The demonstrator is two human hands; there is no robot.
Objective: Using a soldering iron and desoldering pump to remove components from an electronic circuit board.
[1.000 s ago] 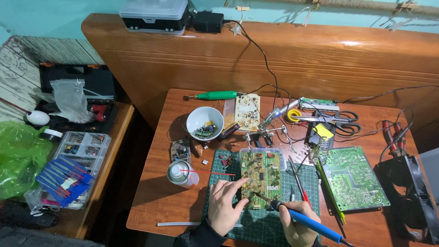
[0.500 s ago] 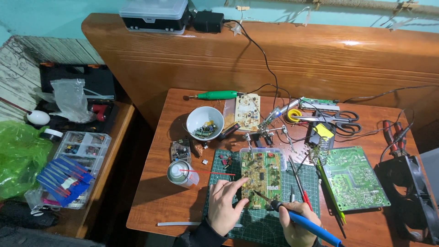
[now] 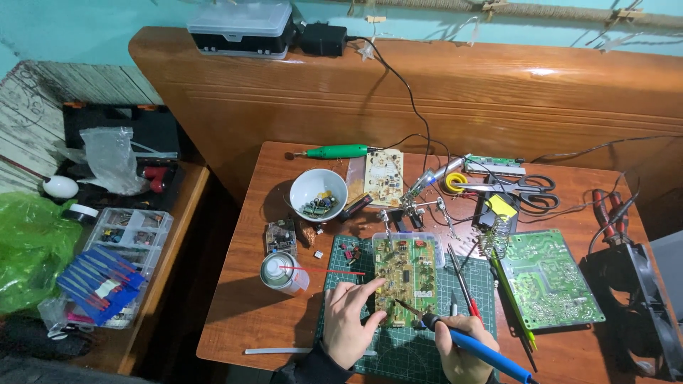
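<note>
Circuit board, yellowish-green, studded with small components, lies on a green cutting mat at the near middle of the wooden table, its far end resting over a clear plastic tray. Around it: spray can with a red straw to the left, white bowl of small parts beyond that, a helping-hands stand with clips just behind the board, scissors and a green-handled screwdriver farther back. A larger green board sits to the right, with thin probes between it and the mat. Left hand lies on the board's near left edge, fingers spread and pressing down, index tip on the edge. Right hand wraps closed around a blue-handled soldering iron, tip touching the board's near right corner. Exact joint under the tip too small to make out. Right hand and iron handle cut off by the bottom edge. Black fan cut off at far right.
</note>
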